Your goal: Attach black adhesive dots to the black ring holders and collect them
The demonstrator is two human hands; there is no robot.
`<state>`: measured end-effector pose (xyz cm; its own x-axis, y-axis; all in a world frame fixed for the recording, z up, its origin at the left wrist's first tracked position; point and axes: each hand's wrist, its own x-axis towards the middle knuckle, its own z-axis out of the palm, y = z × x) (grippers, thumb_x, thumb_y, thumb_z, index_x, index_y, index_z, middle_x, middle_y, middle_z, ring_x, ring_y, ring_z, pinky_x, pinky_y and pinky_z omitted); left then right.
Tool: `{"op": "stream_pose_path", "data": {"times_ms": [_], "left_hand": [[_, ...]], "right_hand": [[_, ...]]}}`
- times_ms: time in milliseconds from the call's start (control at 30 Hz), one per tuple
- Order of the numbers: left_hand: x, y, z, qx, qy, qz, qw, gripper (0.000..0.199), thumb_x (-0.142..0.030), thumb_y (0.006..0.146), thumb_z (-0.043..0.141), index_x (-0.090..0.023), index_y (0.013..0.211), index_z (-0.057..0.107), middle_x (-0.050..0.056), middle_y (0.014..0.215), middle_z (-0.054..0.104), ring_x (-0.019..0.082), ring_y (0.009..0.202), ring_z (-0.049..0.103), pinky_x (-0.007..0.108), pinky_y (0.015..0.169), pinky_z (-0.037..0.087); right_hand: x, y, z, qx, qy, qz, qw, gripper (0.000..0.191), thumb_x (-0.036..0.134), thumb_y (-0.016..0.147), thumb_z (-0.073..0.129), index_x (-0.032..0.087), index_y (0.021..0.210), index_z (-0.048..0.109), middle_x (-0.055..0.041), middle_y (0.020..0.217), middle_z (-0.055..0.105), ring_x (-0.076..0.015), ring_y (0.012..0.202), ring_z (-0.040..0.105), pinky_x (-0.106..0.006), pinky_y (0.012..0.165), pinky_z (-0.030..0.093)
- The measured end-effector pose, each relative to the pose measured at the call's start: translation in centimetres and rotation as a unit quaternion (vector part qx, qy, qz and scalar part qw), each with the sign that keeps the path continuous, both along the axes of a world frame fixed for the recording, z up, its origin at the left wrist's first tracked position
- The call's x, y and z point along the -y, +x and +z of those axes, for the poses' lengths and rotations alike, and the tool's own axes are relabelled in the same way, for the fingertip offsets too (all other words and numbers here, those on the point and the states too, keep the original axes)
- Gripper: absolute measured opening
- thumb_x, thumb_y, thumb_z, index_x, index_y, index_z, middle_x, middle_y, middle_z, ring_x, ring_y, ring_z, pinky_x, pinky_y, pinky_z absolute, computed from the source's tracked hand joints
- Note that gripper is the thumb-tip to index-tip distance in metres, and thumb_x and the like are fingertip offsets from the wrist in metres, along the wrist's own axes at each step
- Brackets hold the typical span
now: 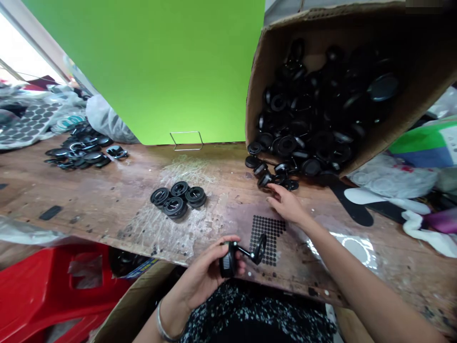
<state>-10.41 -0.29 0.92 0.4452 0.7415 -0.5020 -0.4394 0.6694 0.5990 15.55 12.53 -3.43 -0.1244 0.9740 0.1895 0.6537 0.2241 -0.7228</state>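
Note:
My left hand (217,259) grips a black round stand with a jointed arm (228,262), near the table's front edge. The arm ends in a round black plate, tilted upward over the sheet of black dots (268,233). Farther back, my right hand (285,202) reaches to a small heap of black round parts (264,179). Its index fingertip is at the nearest part, with the thumb held apart below. Behind that heap, a cardboard box (255,85) lies on its side, filled with similar black parts. Stacked black discs (174,206) stand left of centre.
A bright green panel (178,71) rises at the back, with a wire stand (186,141) at its foot. Black flat parts (82,152) are piled at the left. Plastic bags (396,174) and dark strips lie at the right. A red plastic stool (32,286) is below left.

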Motion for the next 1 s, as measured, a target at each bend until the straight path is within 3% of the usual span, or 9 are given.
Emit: {"op": "stream_pose_path", "data": {"times_ms": [67, 233, 433, 600, 733, 1000], "left_hand": [[0.2, 0.3, -0.3, 0.0, 0.0, -0.01, 1.0, 0.028, -0.031, 0.081, 0.07, -0.017, 0.105, 0.069, 0.01, 0.09, 0.066, 0.018, 0.083, 0.064, 0.03, 0.08, 0.054], [-0.1, 1.4, -0.1, 0.004, 0.005, -0.064, 0.998, 0.025, -0.04, 0.082, 0.07, -0.023, 0.1, 0.066, 0.006, 0.084, 0.059, 0.019, 0.077, 0.061, 0.027, 0.057, 0.054], [-0.7, 3.3, -1.0, -0.048, 0.056, -0.057, 0.996, 0.039, -0.06, 0.085, 0.056, -0.022, 0.094, 0.061, 0.001, 0.071, 0.054, 0.015, 0.06, 0.055, 0.026, 0.048, 0.052], [-0.8, 4.3, -1.8, -0.078, 0.092, -0.039, 0.992, 0.048, -0.067, 0.079, 0.059, -0.022, 0.096, 0.058, -0.002, 0.063, 0.051, 0.011, 0.047, 0.049, 0.022, 0.039, 0.047], [-0.8, 4.7, -1.5, -0.085, 0.081, -0.007, 0.993, 0.055, -0.073, 0.073, 0.06, -0.021, 0.092, 0.06, -0.003, 0.06, 0.05, 0.009, 0.043, 0.045, 0.019, 0.033, 0.041], [-0.9, 4.7, -1.5, -0.094, 0.045, 0.023, 0.994, 0.057, -0.076, 0.076, 0.052, -0.021, 0.09, 0.057, -0.004, 0.058, 0.049, 0.008, 0.038, 0.045, 0.014, 0.029, 0.032]], "right_hand": [[0.3, 0.1, 0.3, -0.004, -0.005, 0.012, 1.0, 0.036, 0.023, 0.083, 0.054, 0.018, 0.118, 0.059, -0.0086, 0.12, 0.063, -0.0186, 0.105, 0.061, -0.032, 0.091, 0.048], [4.9, 1.8, 1.8, 0.032, -0.014, 0.01, 0.999, 0.014, 0.024, 0.086, 0.05, 0.02, 0.083, 0.063, -0.0034, 0.083, 0.065, -0.0174, 0.078, 0.061, -0.03, 0.073, 0.047], [9.5, 3.1, -0.1, 0.071, -0.026, -0.016, 0.997, 0.015, 0.021, 0.086, 0.047, 0.021, 0.078, 0.059, -0.0037, 0.083, 0.061, -0.0181, 0.074, 0.059, -0.03, 0.069, 0.046], [9.4, 2.5, -1.4, 0.108, -0.009, -0.033, 0.994, 0.015, 0.019, 0.085, 0.048, 0.021, 0.078, 0.061, -0.0049, 0.084, 0.061, -0.0207, 0.082, 0.059, -0.032, 0.076, 0.046], [8.8, 2.1, -1.3, 0.147, -0.002, -0.029, 0.989, 0.015, 0.015, 0.082, 0.05, 0.022, 0.075, 0.061, -0.0053, 0.082, 0.06, -0.0227, 0.082, 0.055, -0.034, 0.075, 0.044], [8.8, 1.8, -1.6, 0.176, 0.026, -0.024, 0.984, 0.014, 0.013, 0.081, 0.048, 0.021, 0.071, 0.055, -0.0091, 0.08, 0.057, -0.026, 0.08, 0.05, -0.04, 0.077, 0.043]]}}
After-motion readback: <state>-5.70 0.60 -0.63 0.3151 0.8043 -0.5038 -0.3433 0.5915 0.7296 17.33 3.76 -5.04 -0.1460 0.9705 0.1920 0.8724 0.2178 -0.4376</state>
